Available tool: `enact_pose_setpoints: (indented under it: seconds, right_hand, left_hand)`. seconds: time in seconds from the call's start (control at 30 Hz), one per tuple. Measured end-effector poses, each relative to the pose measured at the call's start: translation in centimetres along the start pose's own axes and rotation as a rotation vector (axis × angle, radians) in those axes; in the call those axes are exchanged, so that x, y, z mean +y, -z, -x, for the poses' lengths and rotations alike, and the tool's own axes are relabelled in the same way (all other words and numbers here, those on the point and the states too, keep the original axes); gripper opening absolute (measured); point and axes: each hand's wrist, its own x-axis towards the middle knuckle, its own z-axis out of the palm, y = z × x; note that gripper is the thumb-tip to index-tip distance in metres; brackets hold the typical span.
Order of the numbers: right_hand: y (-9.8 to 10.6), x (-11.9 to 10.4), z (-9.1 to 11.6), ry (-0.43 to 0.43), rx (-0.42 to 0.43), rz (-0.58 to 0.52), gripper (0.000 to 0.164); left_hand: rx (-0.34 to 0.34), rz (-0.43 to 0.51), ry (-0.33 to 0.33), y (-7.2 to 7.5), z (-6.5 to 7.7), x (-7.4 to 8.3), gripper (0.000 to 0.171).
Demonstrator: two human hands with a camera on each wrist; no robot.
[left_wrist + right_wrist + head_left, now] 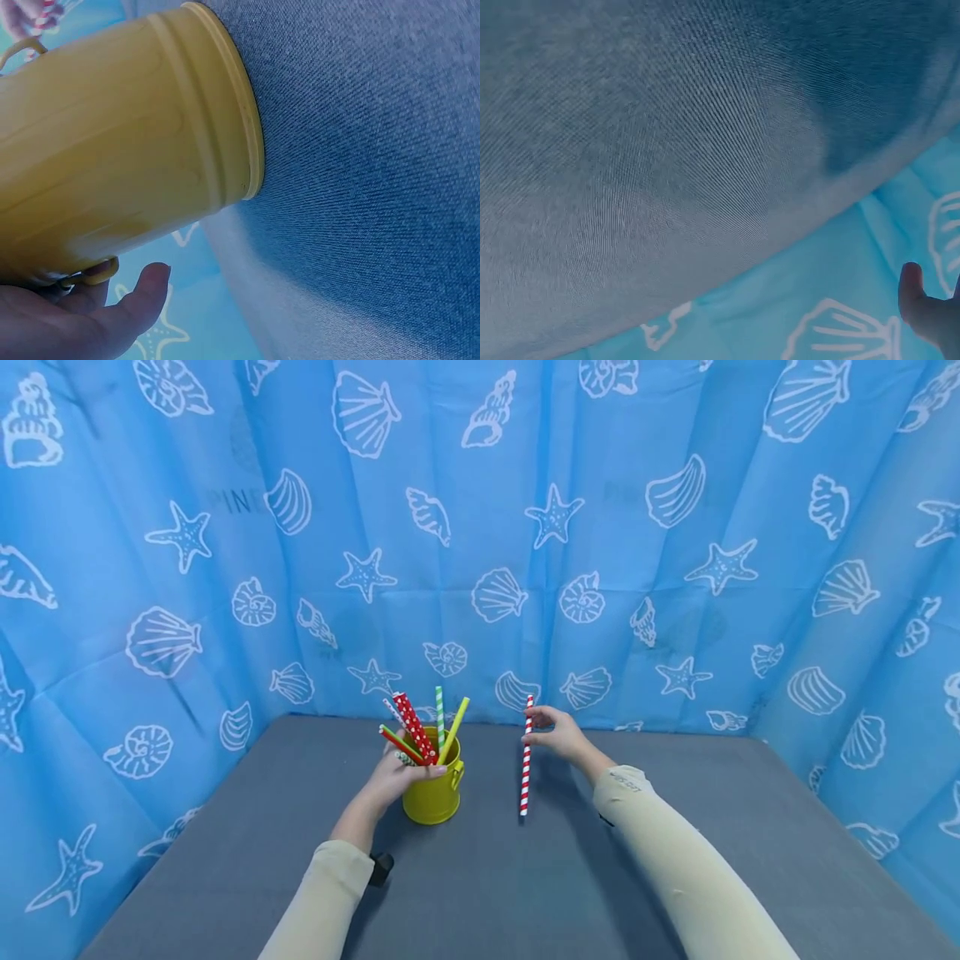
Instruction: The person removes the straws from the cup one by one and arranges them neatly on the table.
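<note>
My left hand (388,781) grips a yellow metal bucket (432,802) at its rim, thumb across the front. Out of the bucket stick several paper straws: red with white dots (415,728), green-and-white striped (440,708), plain yellow (454,731) and others leaning left. To the right, my right hand (561,739) pinches a red-and-white striped straw (525,777) near its top, and the straw stands nearly upright. In the left wrist view the bucket's side (135,127) fills the left, with my fingers beside its handle lug. Only a fingertip (922,307) shows in the right wrist view.
A grey cloth-covered table (495,893) lies under both hands. Behind it and along both sides hangs a blue curtain (465,527) with white shells and starfish. A dark strap piece (381,868) sits at my left wrist.
</note>
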Motion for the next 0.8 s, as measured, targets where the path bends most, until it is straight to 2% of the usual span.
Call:
enact_pose_setpoints:
  seconds: [0.17,0.4,0.53,0.8]
  right_hand:
    - [-0.6,1.4,-1.3,-0.033,-0.016,0.040,0.048]
    - [-1.5,2.7,-1.9,-0.098,-0.043,0.040,0.048]
    - [-1.9,3.2,-2.2,-0.099,-0.097,0.052,0.050]
    - [-1.7,3.1,-2.8,-0.168,-0.195,0.126,0.052]
  left_hand:
    - [0.007,0.000,-0.003,0.0,0.0,0.0,0.076]
    - [0.009,0.025,0.007,-0.2,0.3,-0.5,0.082]
    - [0.014,0.024,0.010,-0.3,0.3,-0.6,0.082]
    - [0.014,0.028,-0.003,-0.2,0.1,-0.2,0.082]
